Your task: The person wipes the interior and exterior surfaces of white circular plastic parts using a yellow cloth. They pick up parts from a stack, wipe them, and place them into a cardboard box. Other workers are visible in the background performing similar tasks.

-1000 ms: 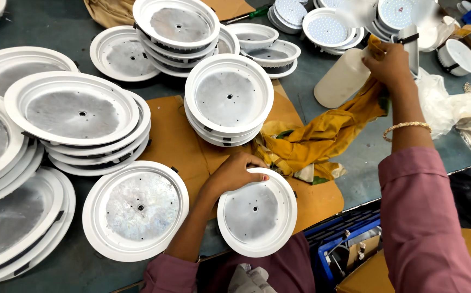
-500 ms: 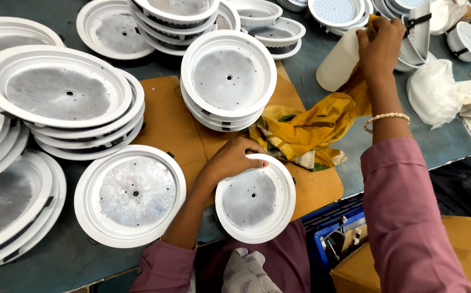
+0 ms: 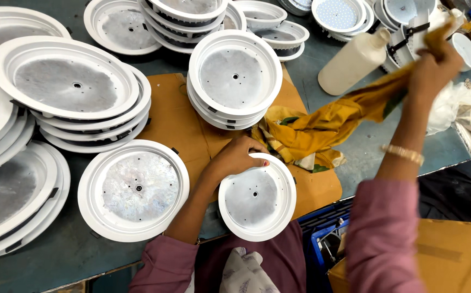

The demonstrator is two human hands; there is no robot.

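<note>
The small round white metal lamp housing (image 3: 256, 198) we steady against the desk (image 3: 56, 260) edge with our left hand (image 3: 235, 157) clasping its rim, while our right hand (image 3: 433, 68) grips the yellow rag (image 3: 322, 127), lifting it for wiping.

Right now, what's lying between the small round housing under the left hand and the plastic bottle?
In the head view, the yellow cloth lies between the housing and the bottle, on brown cardboard; the right hand grips its far end.

The right hand (image 3: 433, 65) is motion-blurred, its fingers lost in the yellow cloth (image 3: 327, 122). Large white housings (image 3: 7, 190) are cut off at the left edge.
</note>
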